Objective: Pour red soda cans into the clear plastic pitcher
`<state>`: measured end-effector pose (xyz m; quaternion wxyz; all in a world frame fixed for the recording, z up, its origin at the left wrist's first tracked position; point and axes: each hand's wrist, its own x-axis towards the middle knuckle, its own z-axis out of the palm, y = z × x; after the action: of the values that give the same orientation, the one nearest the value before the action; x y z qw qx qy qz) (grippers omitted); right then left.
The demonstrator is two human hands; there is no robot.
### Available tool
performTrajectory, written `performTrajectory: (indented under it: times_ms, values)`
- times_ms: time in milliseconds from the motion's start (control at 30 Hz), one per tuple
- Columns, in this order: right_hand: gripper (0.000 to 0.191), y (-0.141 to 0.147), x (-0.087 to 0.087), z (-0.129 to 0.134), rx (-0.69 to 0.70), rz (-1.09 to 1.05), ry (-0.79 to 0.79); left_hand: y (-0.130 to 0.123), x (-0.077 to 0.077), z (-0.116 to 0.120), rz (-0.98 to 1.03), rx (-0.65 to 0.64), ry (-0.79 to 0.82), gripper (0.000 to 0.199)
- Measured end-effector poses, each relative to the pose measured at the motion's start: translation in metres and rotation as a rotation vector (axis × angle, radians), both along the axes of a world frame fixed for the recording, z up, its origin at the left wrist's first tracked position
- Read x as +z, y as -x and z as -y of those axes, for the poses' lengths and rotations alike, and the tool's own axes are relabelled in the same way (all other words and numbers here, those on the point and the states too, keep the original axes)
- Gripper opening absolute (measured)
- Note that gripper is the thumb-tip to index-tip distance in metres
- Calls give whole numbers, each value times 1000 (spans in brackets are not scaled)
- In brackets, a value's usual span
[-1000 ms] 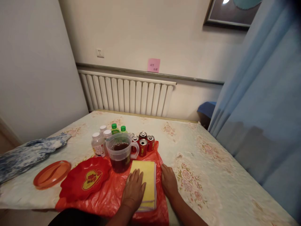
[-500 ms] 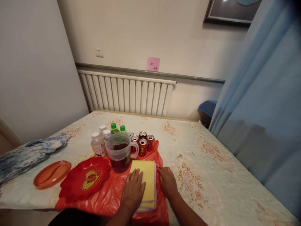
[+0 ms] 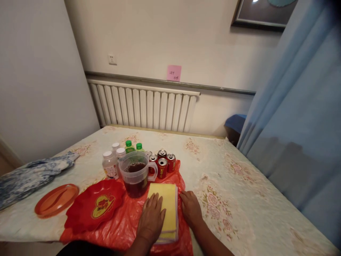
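Note:
A folded yellow cloth with pale purple edges lies on a red plastic sheet. My left hand rests flat on the left side of the cloth, fingers spread. Just right of the cloth, my right hand lies with its fingers curled at the edge of the red sheet; what is under its fingertips is hidden. Behind my left hand stands a clear jug of dark liquid, its handle to the right. Opened red cans stand beside the jug.
White-capped bottles and green-capped bottles stand behind the jug. At the left are a red scalloped tray, an orange lid and a blue-and-white cloth. A blue curtain hangs at the right.
The view has shifted very slightly. My hands stay in nearly the same places, the left on the cloth and the right beside it.

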<state>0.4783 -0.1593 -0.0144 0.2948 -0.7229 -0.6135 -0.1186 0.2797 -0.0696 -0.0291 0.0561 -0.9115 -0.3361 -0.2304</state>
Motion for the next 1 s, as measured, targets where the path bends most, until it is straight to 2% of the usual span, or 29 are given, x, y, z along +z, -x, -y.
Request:
performTrajectory:
  times_ms: [267,533,767,1000]
  values:
    - [36,0,2,0,-8,1,21,-1,3,0,-15,7,22,42]
    - [37,1,2,-1,-14,11,37,-1,-2,0,35,0,18,41]
    - [36,2,5,0,-16,-2,67,-2,6,3,-2,8,49,42]
    - [37,2,8,-2,-39,-6,84,-2,2,-1,10,-8,37,43]
